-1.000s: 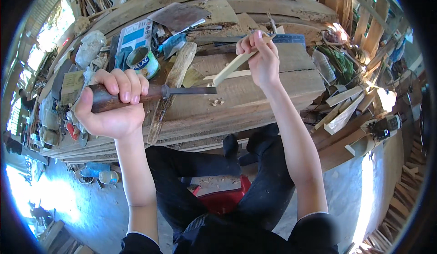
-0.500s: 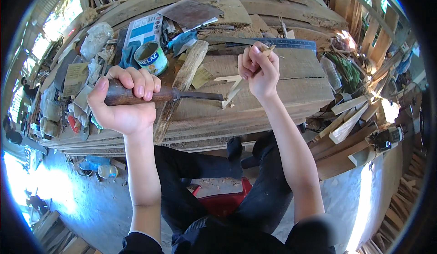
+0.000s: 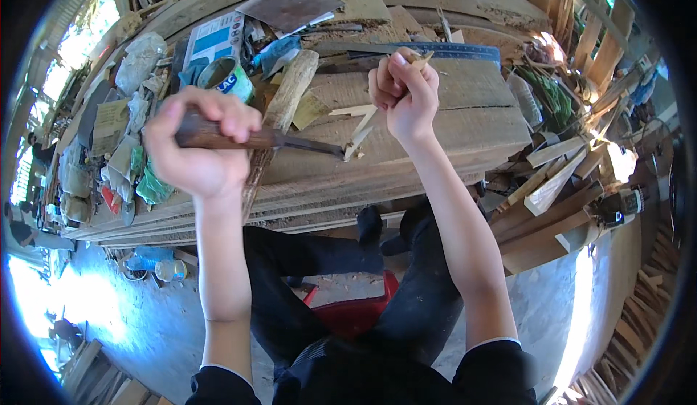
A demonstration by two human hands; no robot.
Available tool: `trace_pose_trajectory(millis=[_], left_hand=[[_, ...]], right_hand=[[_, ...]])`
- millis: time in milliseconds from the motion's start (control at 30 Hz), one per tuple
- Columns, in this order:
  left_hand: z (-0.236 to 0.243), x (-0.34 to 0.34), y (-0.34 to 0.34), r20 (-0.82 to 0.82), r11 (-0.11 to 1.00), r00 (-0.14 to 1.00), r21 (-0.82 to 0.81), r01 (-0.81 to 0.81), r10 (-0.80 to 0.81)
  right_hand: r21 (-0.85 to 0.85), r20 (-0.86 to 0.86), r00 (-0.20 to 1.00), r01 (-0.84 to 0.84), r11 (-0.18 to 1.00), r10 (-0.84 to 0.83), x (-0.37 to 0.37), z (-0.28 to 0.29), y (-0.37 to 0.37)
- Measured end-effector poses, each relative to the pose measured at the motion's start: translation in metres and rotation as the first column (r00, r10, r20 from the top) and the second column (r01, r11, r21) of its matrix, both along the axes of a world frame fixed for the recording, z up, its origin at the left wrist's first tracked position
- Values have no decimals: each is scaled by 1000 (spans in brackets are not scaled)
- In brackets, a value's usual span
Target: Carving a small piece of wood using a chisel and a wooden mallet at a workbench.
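Note:
My left hand point(image 3: 207, 165), slightly blurred, is closed around the dark wooden handle of a chisel point(image 3: 312, 146). Its narrow metal blade points right and a little downward, the tip at or very near the lower end of a thin pale wooden stick point(image 3: 361, 130); contact is hard to tell. My right hand point(image 3: 408, 103) is closed in a fist on that stick, whose upper end pokes out past the thumb. The stick slants down to the left over a thick wooden plank point(image 3: 435, 143). Another pale sliver of wood point(image 3: 350, 110) lies beside it.
A rough wood strip point(image 3: 292, 92) lies left of the stick, with an open tin can point(image 3: 227, 79) behind it. A blue ruler point(image 3: 465, 53) lies beyond my right hand. Plastic bags point(image 3: 141, 62) and scraps crowd the left; wood offcuts point(image 3: 555, 187) are piled right.
The chisel has tilted: its handle end is higher and its blade slopes down more toward the stick's lower end. My right hand keeps its hold on the stick. The whole view has shifted slightly.

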State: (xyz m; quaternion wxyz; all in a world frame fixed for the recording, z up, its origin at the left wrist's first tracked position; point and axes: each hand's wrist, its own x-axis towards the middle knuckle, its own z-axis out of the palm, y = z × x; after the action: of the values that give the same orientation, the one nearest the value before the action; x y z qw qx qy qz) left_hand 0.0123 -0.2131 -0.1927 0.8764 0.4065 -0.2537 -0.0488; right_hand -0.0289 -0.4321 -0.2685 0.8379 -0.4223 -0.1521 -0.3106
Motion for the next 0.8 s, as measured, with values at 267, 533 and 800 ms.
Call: trace_pose_trajectory(millis=[267,533,800], left_hand=[[16,0,10,72,998,996,13,60,-61],[19,-7,8,74,998,996,-6,55,-55],[-1,19,10,-62,997,998,-82,4,-9]], right_hand=[[29,16,1000,-6,1000,6,-2,-3,-9],[16,-7,999,47,999,-47,-4,-9,-14],[264,-113,988,131,956,-104,-5,-21,-37]])
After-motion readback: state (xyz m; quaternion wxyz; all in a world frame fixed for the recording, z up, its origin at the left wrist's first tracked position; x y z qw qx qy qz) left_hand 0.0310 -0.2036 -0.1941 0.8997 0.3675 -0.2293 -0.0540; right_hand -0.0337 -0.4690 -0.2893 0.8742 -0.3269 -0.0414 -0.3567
